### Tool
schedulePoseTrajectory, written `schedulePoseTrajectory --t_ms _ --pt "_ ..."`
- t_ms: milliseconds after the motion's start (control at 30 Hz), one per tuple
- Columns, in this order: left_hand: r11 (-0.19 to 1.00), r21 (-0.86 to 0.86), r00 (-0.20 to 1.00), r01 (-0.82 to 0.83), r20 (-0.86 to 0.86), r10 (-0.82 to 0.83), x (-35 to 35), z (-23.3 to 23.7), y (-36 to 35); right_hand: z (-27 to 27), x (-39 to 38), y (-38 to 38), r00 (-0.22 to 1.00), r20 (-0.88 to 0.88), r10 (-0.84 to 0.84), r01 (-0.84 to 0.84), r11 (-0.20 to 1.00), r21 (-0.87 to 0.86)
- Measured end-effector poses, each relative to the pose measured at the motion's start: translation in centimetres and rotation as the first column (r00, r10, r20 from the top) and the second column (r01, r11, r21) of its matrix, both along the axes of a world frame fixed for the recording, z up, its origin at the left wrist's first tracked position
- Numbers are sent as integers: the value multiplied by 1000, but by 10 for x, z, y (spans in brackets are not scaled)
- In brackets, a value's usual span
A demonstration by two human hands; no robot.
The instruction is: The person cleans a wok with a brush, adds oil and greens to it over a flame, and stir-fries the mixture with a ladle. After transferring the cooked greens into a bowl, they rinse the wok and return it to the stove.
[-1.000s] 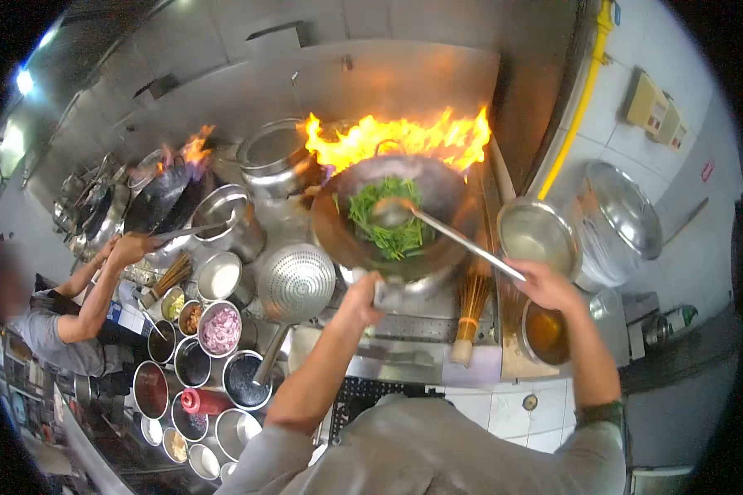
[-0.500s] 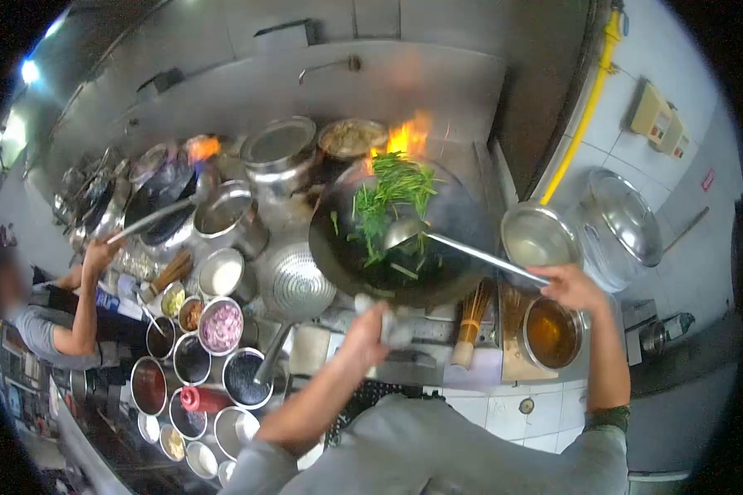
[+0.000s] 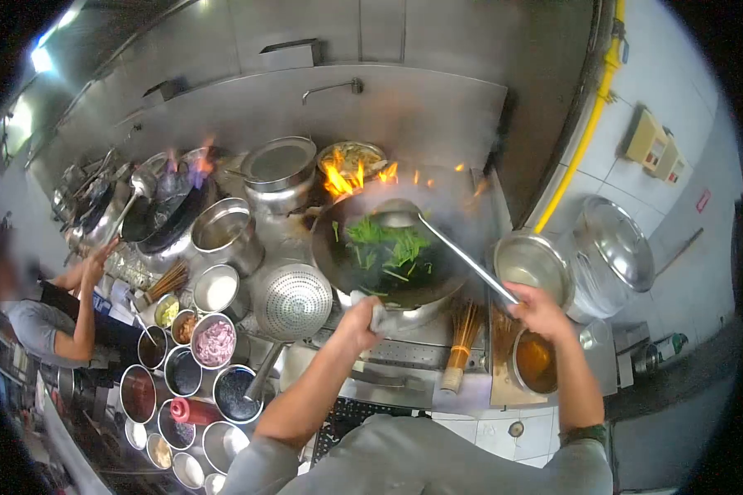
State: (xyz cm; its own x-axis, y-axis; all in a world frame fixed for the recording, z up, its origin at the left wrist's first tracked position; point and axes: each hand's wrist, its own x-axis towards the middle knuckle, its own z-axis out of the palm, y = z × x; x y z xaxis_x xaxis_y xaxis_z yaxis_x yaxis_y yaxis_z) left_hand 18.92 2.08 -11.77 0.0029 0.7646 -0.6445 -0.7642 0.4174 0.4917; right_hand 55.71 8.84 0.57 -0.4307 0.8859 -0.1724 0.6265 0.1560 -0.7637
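A dark wok [image 3: 338,272] sits on the burner with chopped green leaves and stalks [image 3: 388,243] lying in it. My left hand [image 3: 360,323] is closed around the wok's near edge, with a whitish cloth [image 3: 378,313] bunched between palm and metal. In my right hand [image 3: 540,311] is the handle of a metal ladle [image 3: 469,259]. Its bowl is over the far part of the greens, tilted down. Flames [image 3: 347,177] rise behind the wok's far rim, and smoke hangs over it.
Left of the wok are a perforated strainer [image 3: 293,301], a steel pot [image 3: 223,224] and several seasoning containers, one with chopped onion [image 3: 215,342]. A bamboo brush [image 3: 461,351], a bowl of amber liquid [image 3: 537,360] and a steel basin [image 3: 532,260] stand rightward. A co-worker [image 3: 49,322] handles another wok [image 3: 169,214].
The greens, heaped high toward the wok's far rim before, now lie lower and spread out. My ladle has shifted toward the back. Flames have moved leftward. The co-worker's ladle has swung back and left.
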Motion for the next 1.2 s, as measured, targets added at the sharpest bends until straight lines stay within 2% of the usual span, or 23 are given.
schedulePoseTrajectory --t_ms 67,133,233,333,367,400,433,533,600,667,700,733,767,800,833,867,933,1000,1033,1100,1133,1200 --pt "1000 2 998 29 -54 -29 -3 5 13 -20 -36 13 997 70 -19 10 993 119" --pt "997 59 998 51 -28 -49 -7 -17 22 -60 -70 50 994 102 26 -59 940 337" --pt "998 60 999 33 -34 -31 -8 -15 19 -64 -119 67 987 131 91 -130 936 328" --pt "998 69 1000 9 -25 -7 -6 -16 20 -62 -103 55 961 196 194 -264 853 451" --pt "998 64 1000 -5 -21 6 -8 -22 22 -44 -88 40 927 350 134 -253 913 321" --pt "998 60 1000 -17 -10 18 -8 -26 23 -54 -61 43 916 373 145 -294 876 382" --pt "999 -28 983 -47 -177 41 7 34 7 -59 -34 48 902 404 153 -337 834 437" --pt "999 39 1000 17 -20 -16 -6 -31 25 -15 -10 27 843 529 96 -417 738 530" --pt "998 62 1000 -26 -2 26 10 3 9 -7 35 31 918 265 294 -368 880 301" --pt "990 133 999 -38 -19 40 27 53 -24 15 46 28 951 130 280 -286 958 27" --pt "999 42 997 -30 -65 33 33 81 -34 35 40 20 960 173 220 -197 970 -140" --pt "1000 25 1000 -13 -24 14 29 56 -24 46 32 11 958 229 174 -98 946 -308" --pt "1000 18 1000 4 10 -4 20 15 -3 34 18 9 939 319 125 -57 975 -215" --pt "1000 22 999 18 40 -19 14 -7 7 12 15 11 926 354 132 -135 991 -16" --pt "999 41 998 19 -61 -16 17 7 -6 -12 10 13 913 387 132 -216 959 182" --pt "999 39 996 8 -91 -5 16 -3 -17 -23 7 13 900 421 118 -291 880 376" --pt "999 52 990 -12 -137 19 21 -42 -51 -9 20 -10 923 368 112 -250 902 353" --pt "964 234 966 -123 -194 170 35 -21 -91 3 32 -22 945 308 111 -217 916 336" --pt "975 199 989 -96 -90 116 34 5 -97 -2 47 -18 971 167 173 -207 955 211" --pt "944 309 889 113 -456 43 18 1 -89 16 38 -29 951 245 186 -203 978 45" --pt "1000 -2 997 2 -83 -2 15 58 -52 24 27 -25 933 309 184 -210 976 53" --pt "1000 5 999 17 -42 -16 9 53 -20 25 -1 -17 899 416 139 -207 971 121"
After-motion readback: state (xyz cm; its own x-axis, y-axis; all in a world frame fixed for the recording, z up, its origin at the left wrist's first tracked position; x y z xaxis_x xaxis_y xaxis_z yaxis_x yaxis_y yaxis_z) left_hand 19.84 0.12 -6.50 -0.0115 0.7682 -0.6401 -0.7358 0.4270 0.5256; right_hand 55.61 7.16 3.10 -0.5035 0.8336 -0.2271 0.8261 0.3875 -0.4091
